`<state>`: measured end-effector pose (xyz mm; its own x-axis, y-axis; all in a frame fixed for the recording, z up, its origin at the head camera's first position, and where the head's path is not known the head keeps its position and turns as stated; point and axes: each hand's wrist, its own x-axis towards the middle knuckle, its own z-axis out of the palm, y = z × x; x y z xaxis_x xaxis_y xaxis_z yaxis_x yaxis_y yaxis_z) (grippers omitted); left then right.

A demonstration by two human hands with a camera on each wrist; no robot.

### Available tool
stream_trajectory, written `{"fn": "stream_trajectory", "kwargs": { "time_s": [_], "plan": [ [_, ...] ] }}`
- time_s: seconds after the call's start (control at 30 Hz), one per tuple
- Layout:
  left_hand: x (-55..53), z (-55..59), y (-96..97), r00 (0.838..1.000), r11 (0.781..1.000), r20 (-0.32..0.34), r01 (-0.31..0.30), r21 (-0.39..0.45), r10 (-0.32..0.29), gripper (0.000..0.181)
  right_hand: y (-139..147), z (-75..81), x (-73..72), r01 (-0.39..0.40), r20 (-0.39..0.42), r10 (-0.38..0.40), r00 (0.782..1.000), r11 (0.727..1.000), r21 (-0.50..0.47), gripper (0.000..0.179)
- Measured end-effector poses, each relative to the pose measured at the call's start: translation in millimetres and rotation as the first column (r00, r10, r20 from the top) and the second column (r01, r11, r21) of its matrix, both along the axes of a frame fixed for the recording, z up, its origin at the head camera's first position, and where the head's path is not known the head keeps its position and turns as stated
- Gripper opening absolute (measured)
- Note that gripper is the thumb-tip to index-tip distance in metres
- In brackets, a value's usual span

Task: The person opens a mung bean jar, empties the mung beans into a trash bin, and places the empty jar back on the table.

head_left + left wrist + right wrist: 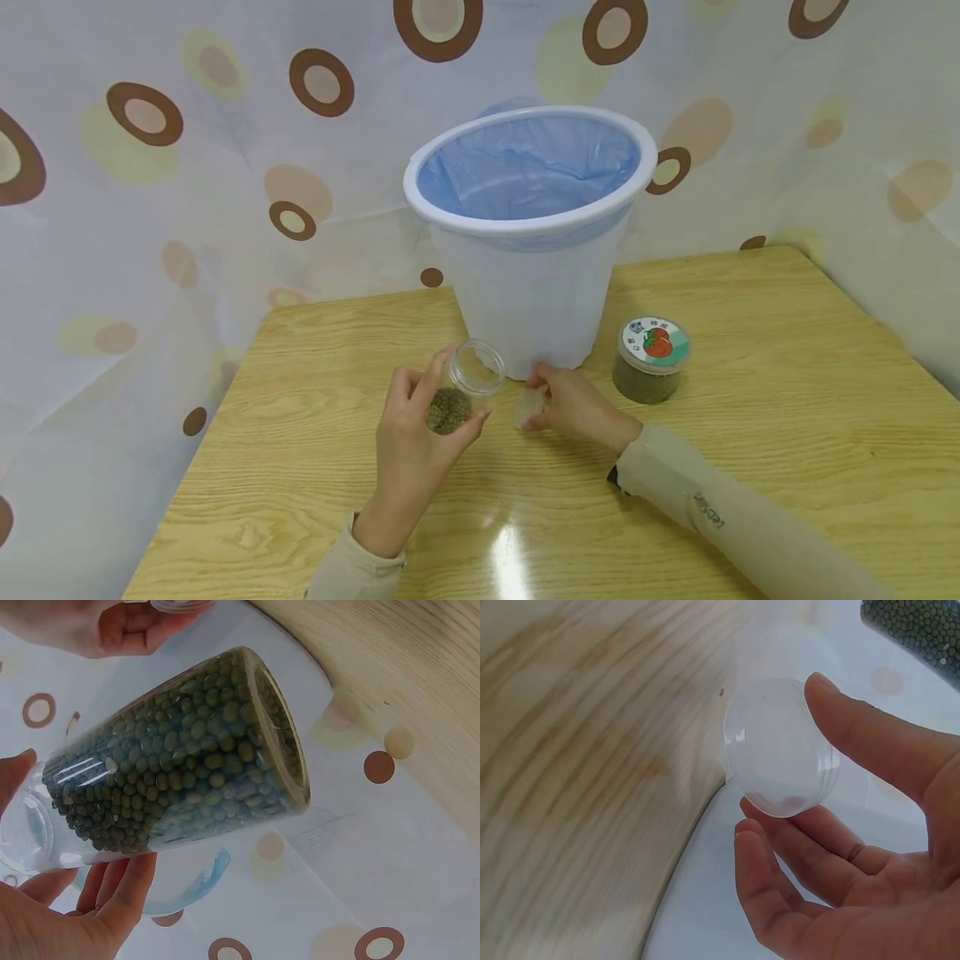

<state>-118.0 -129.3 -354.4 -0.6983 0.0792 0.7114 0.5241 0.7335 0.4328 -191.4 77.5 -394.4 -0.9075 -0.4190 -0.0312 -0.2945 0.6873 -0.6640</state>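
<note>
Indoor tabletop workspace: wood-grain table [787,433], circle-patterned wall covering [232,200].

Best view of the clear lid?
Right wrist: the clear lid is close, almost its whole round face showing. Head shows it small in the right hand; left wrist, only part, cut off at the top.

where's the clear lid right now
In the head view, the clear lid is pinched by the right hand, right of the bean jar and in front of the white bin.

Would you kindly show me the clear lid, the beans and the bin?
Lid [776,746]: right wrist view, middle of its face.
Beans [180,750]: left wrist view, middle of the heap.
Bin [528,296]: head view, front wall.
</note>
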Motion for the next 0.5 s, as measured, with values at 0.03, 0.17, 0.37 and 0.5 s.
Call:
{"fn": "stream_trajectory", "kwargs": {
  "time_s": [0.03,0.17,0.37,0.5],
  "plan": [
    [0.1,-0.1,-0.1,1.000,1.000,-0.002,0.000,0.000,0.000,0.080,0.1,0.2,0.0,0.002,0.000,-0.002,1.000,1.000,0.004,0.046],
    [0.8,0.3,-0.7,1.000,1.000,-0.005,0.001,0.003,-0.001,0.080,0.6,0.6,0.0,0.005,-0.004,-0.005,1.000,1.000,0.030,0.047],
    [1.3,0.1,-1.5,1.000,1.000,-0.002,0.005,0.011,-0.005,0.080,0.5,0.9,-0.1,0.009,-0.019,-0.008,1.000,0.998,0.070,0.046],
    [1.1,-0.7,-2.0,1.000,1.000,-0.004,0.002,0.016,-0.002,0.080,-1.5,-0.3,-1.5,0.009,-0.021,-0.007,1.000,0.996,0.086,0.046]
  ]
}}
